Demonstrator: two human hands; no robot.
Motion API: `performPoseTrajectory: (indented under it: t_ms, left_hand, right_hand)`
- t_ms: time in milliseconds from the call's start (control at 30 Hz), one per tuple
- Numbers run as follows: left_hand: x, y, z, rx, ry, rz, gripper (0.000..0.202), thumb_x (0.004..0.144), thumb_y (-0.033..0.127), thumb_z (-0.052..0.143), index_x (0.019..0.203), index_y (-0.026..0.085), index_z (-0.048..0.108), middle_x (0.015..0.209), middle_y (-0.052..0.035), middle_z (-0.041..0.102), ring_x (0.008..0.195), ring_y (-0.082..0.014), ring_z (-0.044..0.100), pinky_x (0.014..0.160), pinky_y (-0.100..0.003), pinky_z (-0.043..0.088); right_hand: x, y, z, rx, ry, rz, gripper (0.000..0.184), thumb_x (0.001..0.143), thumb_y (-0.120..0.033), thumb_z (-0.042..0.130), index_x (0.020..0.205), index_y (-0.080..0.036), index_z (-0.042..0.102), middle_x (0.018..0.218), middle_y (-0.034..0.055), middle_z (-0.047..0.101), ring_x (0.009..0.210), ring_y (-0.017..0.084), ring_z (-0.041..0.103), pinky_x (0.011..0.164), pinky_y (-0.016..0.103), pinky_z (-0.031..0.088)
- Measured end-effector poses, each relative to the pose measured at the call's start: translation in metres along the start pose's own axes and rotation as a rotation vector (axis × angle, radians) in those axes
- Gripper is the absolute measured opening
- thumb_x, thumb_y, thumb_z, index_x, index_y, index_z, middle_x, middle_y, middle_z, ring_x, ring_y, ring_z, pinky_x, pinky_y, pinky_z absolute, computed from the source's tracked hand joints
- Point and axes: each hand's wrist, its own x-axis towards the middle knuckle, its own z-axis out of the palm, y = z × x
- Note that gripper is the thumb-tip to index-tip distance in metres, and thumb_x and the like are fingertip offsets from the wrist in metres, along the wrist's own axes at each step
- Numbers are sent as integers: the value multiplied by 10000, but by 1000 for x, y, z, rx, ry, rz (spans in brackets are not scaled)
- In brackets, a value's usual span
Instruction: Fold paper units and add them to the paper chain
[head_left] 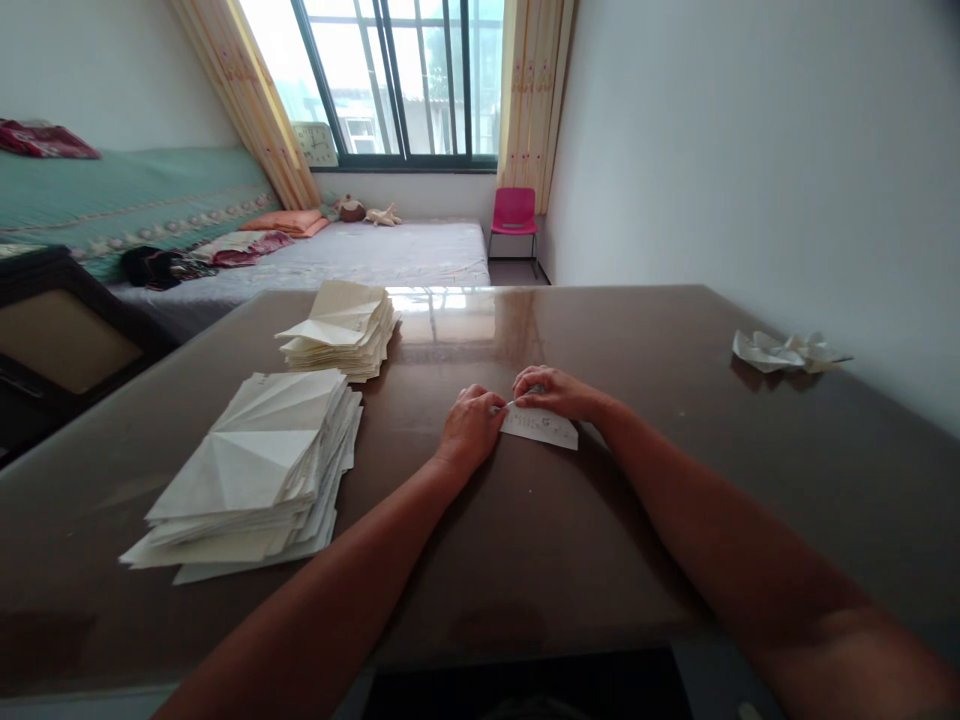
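A small folded piece of printed paper [541, 428] lies on the glossy brown table [645, 480] in front of me. My left hand [471, 426] rests knuckles-up on its left end, fingers curled and pressing down. My right hand [553, 391] sits just behind the paper, fingers bent and pinching its upper edge. Both hands touch the paper and nearly touch each other.
A large stack of creased paper sheets [259, 470] lies at my left, with a second stack [345, 330] behind it. Finished folded paper pieces [787, 352] sit at the far right near the wall. Beyond the table are a bed [360, 250] and a pink chair [514, 215].
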Motion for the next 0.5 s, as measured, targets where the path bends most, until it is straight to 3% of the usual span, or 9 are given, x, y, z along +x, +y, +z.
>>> performPoseTrajectory:
  t_ms: [267, 500]
  left_hand:
    - [2, -4, 3, 8, 17, 24, 150, 831, 267, 579, 817, 216, 719, 968, -40, 625, 950, -205, 566, 1009, -379, 401]
    - [5, -15, -1, -85, -93, 20, 184, 786, 187, 576, 869, 211, 738, 951, -52, 643, 942, -198, 597, 906, -323, 469]
  right_hand:
    - [1, -6, 7, -195, 88, -125, 236, 773, -419, 702, 952, -270, 736, 1042, 39, 670, 1032, 210, 543, 939, 355, 398]
    - [2, 0, 12, -189, 43, -99, 162, 823, -381, 654, 837, -249, 747, 930, 24, 709, 956, 193, 567, 881, 325, 427]
